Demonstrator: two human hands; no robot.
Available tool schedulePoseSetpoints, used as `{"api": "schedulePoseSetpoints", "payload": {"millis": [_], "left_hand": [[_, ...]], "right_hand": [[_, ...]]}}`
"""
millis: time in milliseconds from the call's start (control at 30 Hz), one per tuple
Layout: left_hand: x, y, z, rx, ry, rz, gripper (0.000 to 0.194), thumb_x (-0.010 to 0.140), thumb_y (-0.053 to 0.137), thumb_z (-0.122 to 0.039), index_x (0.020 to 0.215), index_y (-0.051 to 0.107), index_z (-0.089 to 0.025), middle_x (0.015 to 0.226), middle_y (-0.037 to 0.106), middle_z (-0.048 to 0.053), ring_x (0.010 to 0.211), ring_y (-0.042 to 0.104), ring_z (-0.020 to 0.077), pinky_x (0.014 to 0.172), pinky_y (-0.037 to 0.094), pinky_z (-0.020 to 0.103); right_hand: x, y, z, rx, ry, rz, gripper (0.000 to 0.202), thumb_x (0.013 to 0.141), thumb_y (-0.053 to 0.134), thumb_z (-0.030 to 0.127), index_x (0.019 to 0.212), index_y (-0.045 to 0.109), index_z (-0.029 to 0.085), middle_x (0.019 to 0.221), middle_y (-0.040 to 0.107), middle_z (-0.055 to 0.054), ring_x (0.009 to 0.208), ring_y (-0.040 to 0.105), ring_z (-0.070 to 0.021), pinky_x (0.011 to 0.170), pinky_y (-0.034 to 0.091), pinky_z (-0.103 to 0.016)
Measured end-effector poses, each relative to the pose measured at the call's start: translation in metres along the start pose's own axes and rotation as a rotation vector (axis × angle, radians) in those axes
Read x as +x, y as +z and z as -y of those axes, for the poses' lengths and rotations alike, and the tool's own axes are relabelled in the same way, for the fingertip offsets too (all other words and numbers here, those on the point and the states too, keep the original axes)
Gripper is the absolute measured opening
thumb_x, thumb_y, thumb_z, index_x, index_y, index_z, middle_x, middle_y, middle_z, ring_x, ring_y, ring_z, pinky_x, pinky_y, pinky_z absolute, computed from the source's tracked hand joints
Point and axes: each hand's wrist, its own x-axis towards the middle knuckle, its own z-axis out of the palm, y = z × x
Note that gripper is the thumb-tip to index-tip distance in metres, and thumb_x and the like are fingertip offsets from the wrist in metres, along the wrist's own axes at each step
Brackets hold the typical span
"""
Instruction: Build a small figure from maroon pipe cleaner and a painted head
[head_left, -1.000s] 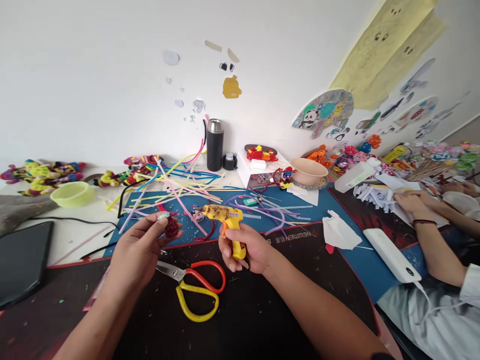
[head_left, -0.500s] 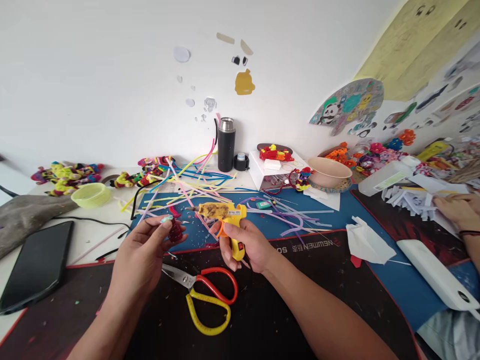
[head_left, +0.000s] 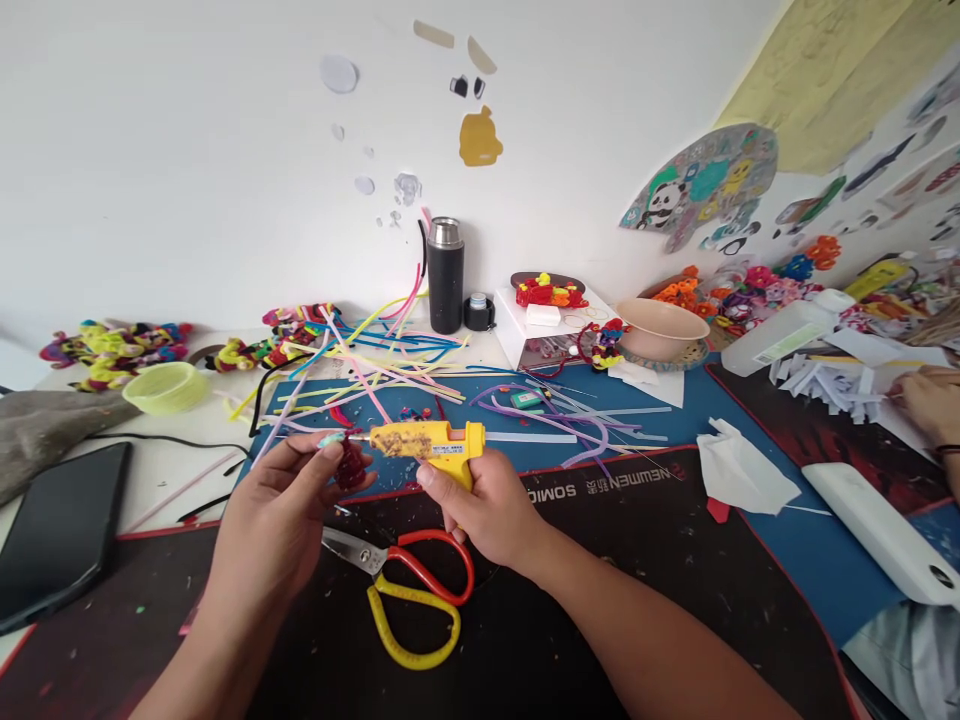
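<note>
On the left, the left hand [head_left: 274, 500] pinches the dark red piece [head_left: 352, 465] in its fingertips, as before. Near and right of it, scissors [head_left: 412, 591] lie on the dark mat [head_left: 675, 535]; farther, the glue gun [head_left: 416, 440], gripped in the right hand [head_left: 499, 510], has come left, its nozzle [head_left: 362, 437], earlier apart, now touching or almost touching the piece.

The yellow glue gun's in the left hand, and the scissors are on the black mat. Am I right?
Not quite: the head view shows the yellow glue gun in the right hand. The scissors are on the black mat.
</note>
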Motion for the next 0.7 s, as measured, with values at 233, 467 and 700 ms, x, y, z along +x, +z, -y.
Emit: {"api": "schedulePoseSetpoints", "payload": {"millis": [233, 467, 700], "left_hand": [[-0.0023, 0.0, 0.0009, -0.011, 0.007, 0.006, 0.045, 0.058, 0.111, -0.043, 0.082, 0.078, -0.023, 0.082, 0.079, -0.003, 0.073, 0.075, 0.0175, 0.069, 0.071, 0.029], [-0.0038, 0.0022, 0.0, -0.05, -0.023, 0.015, 0.053, 0.049, 0.115, -0.048, 0.077, 0.078, -0.021, 0.077, 0.08, 0.0, 0.071, 0.077, 0.0178, 0.066, 0.07, 0.027], [-0.004, 0.0015, 0.0021, -0.042, -0.02, 0.017, 0.055, 0.049, 0.115, -0.052, 0.078, 0.079, -0.022, 0.079, 0.08, -0.001, 0.071, 0.076, 0.0165, 0.067, 0.071, 0.026]], "right_hand": [[-0.0007, -0.001, 0.0011, -0.127, -0.094, -0.074, 0.052, 0.105, 0.064, 0.056, 0.066, 0.051, 0.025, 0.052, 0.053, 0.002, 0.051, 0.049, -0.0139, 0.056, 0.038, -0.029], [-0.001, 0.0003, 0.0032, -0.221, -0.162, -0.123, 0.049, 0.104, 0.063, 0.049, 0.066, 0.044, 0.024, 0.059, 0.049, 0.003, 0.057, 0.044, -0.0134, 0.058, 0.033, -0.031], [-0.0029, 0.0025, 0.0042, -0.283, -0.161, -0.146, 0.042, 0.101, 0.062, 0.047, 0.07, 0.046, 0.024, 0.067, 0.054, 0.0, 0.063, 0.048, -0.015, 0.064, 0.035, -0.032]]}}
